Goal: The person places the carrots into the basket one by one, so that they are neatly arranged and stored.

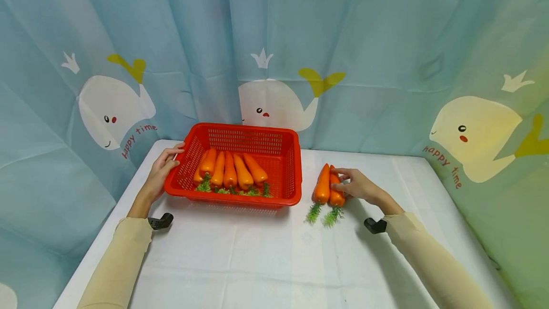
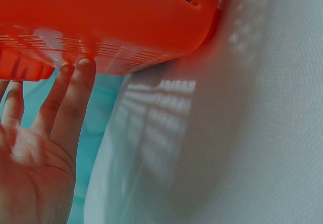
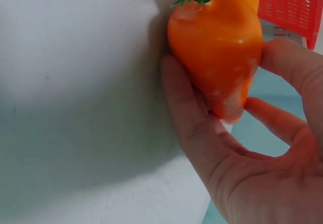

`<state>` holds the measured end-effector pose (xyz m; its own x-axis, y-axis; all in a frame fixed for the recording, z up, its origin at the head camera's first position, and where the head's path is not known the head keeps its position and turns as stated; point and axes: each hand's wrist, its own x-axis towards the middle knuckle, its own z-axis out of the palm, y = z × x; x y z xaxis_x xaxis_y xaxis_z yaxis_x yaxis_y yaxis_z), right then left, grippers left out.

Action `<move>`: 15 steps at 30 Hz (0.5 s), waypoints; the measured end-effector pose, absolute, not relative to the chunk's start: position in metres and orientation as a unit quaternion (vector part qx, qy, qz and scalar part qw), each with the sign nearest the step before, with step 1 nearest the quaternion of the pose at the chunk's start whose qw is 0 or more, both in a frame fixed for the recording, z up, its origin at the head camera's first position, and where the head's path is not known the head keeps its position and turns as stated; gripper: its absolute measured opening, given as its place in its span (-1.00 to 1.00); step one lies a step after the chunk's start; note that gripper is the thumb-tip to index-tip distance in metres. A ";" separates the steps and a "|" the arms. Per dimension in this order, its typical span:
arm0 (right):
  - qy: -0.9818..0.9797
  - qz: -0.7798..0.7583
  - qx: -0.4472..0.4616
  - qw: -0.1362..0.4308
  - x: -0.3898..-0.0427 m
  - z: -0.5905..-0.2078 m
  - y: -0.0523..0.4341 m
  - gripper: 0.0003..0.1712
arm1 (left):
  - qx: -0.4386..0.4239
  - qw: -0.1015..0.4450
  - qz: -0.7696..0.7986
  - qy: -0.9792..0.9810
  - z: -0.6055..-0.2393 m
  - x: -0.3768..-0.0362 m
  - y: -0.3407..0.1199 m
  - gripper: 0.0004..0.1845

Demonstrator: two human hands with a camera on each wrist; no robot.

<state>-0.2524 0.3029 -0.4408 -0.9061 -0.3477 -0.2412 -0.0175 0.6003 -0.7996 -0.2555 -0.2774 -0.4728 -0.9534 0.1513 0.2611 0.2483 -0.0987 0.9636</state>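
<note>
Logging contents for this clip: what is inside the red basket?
Five orange carrots lie side by side in the red basket, green tops toward the near wall. The near wall hides the basket floor beneath them, so anything lying under them cannot be seen.

Under my hands there is a table with a white cloth (image 1: 266,261). Beyond my hands and to both sides hangs a light blue curtain (image 1: 364,27), printed with white whales (image 1: 112,108) and the words "happy time".
</note>
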 end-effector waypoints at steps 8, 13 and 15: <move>0.866 -0.439 -0.122 0.207 -0.249 -0.421 0.304 -0.21 | -0.158 0.035 -0.729 -0.665 -0.473 -0.255 -0.279 -0.64; 0.859 -0.447 -0.137 0.211 -0.248 -0.401 0.305 -0.18 | -0.160 0.040 -0.724 -0.670 -0.473 -0.255 -0.278 -0.65; 0.858 -0.446 -0.142 0.212 -0.248 -0.392 0.305 -0.18 | -0.156 0.040 -0.722 -0.672 -0.472 -0.254 -0.278 -0.65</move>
<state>-0.2484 0.3050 -0.3917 -0.8697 -0.4332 -0.2368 -0.0550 0.5617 -0.8255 -0.2544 -0.2776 -0.4723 -0.9479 0.1519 0.2799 0.2683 -0.0923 0.9589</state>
